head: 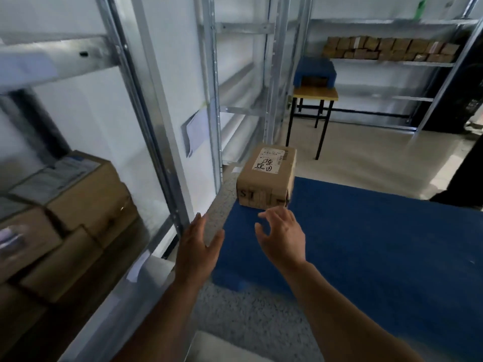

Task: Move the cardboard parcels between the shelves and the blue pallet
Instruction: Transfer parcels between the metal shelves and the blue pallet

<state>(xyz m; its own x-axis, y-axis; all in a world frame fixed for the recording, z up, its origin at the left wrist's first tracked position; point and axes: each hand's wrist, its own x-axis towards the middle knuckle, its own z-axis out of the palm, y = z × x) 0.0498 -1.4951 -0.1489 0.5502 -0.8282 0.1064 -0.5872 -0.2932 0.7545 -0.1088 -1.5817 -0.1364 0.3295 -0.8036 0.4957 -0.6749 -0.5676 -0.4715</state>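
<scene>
reaching out over the floor, both hands are hanging in the air with nothing in them: the left hand [200, 245] is holding its fingers straight and slightly fanned, palm turned inward, while the right hand [281, 235] is curving its fingers loosely and spreading them, thumb apart, as if sizing up a two-sided hold. just beyond the right fingertips, close but not touching, a small cardboard box [268, 177] is sitting upright on the near corner of the blue pallet [379, 244], its label facing up; that corner spot is probably leaving the rest of the pallet free for more boxes. the pallet is lying under and to the right of the right hand. to the left of the left fingers, a metal shelf post [154, 131] is standing, and behind it more boxes [65, 205] are stacking up on the low shelf, well apart from either hand. judging by the posture, the hands are either letting go or closing in; which one cannot be told.
</scene>
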